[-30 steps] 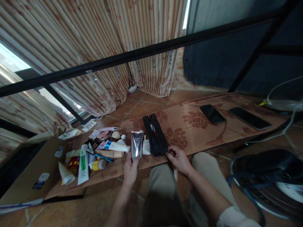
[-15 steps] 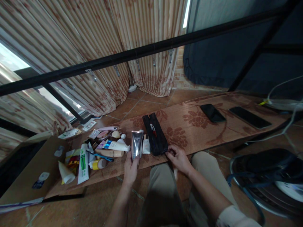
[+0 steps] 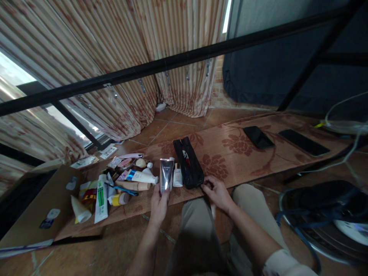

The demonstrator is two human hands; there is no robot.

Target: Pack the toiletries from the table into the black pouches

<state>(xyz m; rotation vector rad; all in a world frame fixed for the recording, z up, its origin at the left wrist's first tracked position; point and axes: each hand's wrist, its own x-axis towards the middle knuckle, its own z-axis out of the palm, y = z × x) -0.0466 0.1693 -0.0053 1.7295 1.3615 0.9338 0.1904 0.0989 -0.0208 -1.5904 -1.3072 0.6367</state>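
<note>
Silver tube (image 3: 166, 172): glossy, metallic, flat and broad at its far end, standing near-upright in the grip of the left hand (image 3: 159, 203), whose thumb and fingers close on its lower part just over the near edge of the tabletop (image 3: 238, 165). Black pouch (image 3: 196, 168): soft fabric, long and narrow, its top slit parted lengthwise; it lies in front of the right hand (image 3: 215, 191), which pinches its near corner between thumb and bent fingers. The hands are apart from each other; both forearms reach forward from the body, the left nearly straight ahead, the right slanting inward with its wrist above the lap.

Between tube and pouch stands a small, pale bottle (image 3: 177, 177) with smooth sides. To the left of the left hand lies a loose cluster: a white-and-blue tube (image 3: 140, 177), a smooth beige cylinder (image 3: 132, 186), a flat white-and-green tube (image 3: 101, 200) and a tapered cream tube (image 3: 81, 211). Farther left is a matte cardboard box (image 3: 36, 214). Well to the right of the right hand, two flat, dark phones (image 3: 258, 137) rest on the coarse woven, flower-patterned cloth (image 3: 214, 166). Pleated curtains (image 3: 109, 50) hang beyond both hands.
</note>
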